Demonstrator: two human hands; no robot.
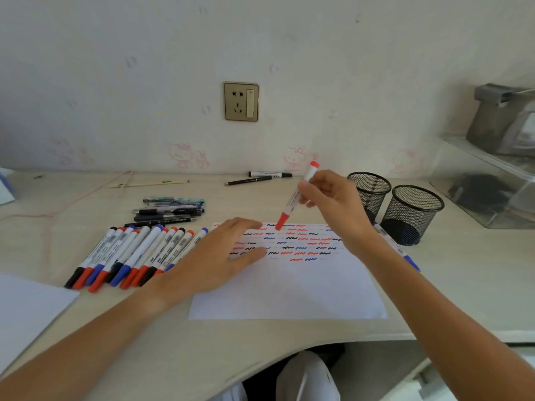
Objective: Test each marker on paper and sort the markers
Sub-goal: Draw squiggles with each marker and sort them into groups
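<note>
We are holding a red marker (294, 198) in the right hand (333, 201), fingers pinching the barrel near its middle. Its long axis is tilting steeply: the red capped end is pointing down and toward us, sitting at or just above the top rows of squiggles on the paper (289, 287), and the tail end is pointing up toward the wall (173, 53). Whether the tip is touching the sheet, we cannot tell.

The left hand (223, 256) is lying flat on the paper's left part, fingers straight and spread, holding nothing. The paper is carrying rows of red, blue and black wavy marks across its upper half.

Just left of the sheet, a row of markers (133, 256) is lying side by side, caps toward us. Behind that row, a pile of pens (170, 209) is lying crosswise. A blue marker (396, 247) is lying at the right, partly hidden by the right forearm, beside two black mesh cups (411, 212). Two more pens (260, 177) are resting near the wall.

The surface (86, 204) is pale, with a curved front edge. The wall is carrying a gold-framed socket (241, 101) and faint cartoon stickers.
</note>
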